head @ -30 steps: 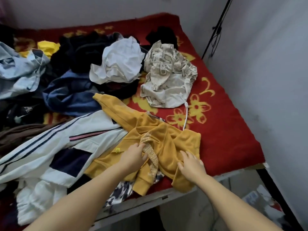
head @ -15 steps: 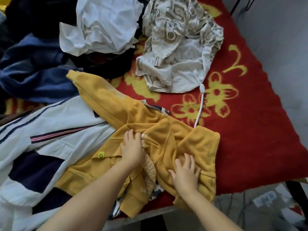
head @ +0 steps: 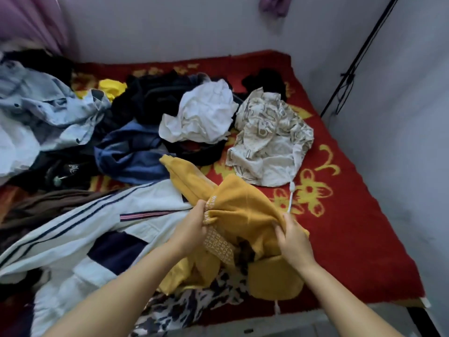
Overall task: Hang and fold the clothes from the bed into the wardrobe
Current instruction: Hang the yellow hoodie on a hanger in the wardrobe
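Observation:
A mustard-yellow hoodie (head: 240, 203) with a lettered band lies bunched at the near edge of the bed, one sleeve stretched toward the pile behind it. My left hand (head: 192, 229) grips a fold of it on the left side. My right hand (head: 294, 242) grips its cloth on the right side, and the middle of the hoodie is raised between the two hands. Under it lie a white jacket with dark stripes (head: 97, 229) and a black-and-white patterned cloth (head: 184, 307).
The red flowered blanket (head: 352, 215) covers the bed. Behind the hoodie lie a cream printed garment (head: 269, 137), a white shirt (head: 204, 115), a blue garment (head: 131, 152), black clothes (head: 155, 96) and a light blue shirt (head: 48, 110). A grey wall (head: 401, 117) stands at the right.
Both hands went from lying flat on the hoodie to gripping it and have lifted its middle off the bed. The camera has tilted up, showing more of the bed and wall.

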The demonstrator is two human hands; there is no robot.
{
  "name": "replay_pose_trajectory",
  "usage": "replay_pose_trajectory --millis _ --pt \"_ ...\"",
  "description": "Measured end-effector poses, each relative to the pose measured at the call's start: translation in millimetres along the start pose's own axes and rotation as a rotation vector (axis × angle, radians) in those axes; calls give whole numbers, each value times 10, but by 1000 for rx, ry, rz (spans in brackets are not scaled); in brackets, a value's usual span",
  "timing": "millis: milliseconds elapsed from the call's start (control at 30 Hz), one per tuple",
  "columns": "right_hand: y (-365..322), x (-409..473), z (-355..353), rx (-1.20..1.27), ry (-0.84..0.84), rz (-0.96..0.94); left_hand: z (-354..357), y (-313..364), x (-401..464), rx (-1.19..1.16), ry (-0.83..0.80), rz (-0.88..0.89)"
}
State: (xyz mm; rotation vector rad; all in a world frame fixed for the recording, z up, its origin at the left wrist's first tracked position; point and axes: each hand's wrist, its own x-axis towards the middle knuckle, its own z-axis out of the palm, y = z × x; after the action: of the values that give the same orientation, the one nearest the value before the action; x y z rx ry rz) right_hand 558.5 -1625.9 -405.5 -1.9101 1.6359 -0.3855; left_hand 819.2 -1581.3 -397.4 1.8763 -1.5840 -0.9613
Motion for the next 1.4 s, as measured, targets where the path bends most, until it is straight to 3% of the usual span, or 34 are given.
replay_pose_trajectory --millis 300,533,667,833,967,1233,1400 --pt "-2038 -730 -1030 80 207 -524 -1874 671 -1458 -82 368 202" --pt "-3742 -1836 -1331 232 223 -702 -3091 765 -2905 -85 696 266" --pt "-4342 -2405 -1283 357 77 -740 -3480 680 -3603 -71 826 214" --pt "-4869 -2847 -1033 471 -285 -749 -3831 411 -4656 -26 890 116" --pt "-5232 -3088 -663 484 -459 -807 -3976 199 -5522 19 980 -23" --pt "-5830 -3791 192 391 -743 -975 -3833 249 -7132 -196 1316 -214" --pt "-5991 -4366 733 301 -877 -1102 -3519 390 -7998 -89 1444 -402"
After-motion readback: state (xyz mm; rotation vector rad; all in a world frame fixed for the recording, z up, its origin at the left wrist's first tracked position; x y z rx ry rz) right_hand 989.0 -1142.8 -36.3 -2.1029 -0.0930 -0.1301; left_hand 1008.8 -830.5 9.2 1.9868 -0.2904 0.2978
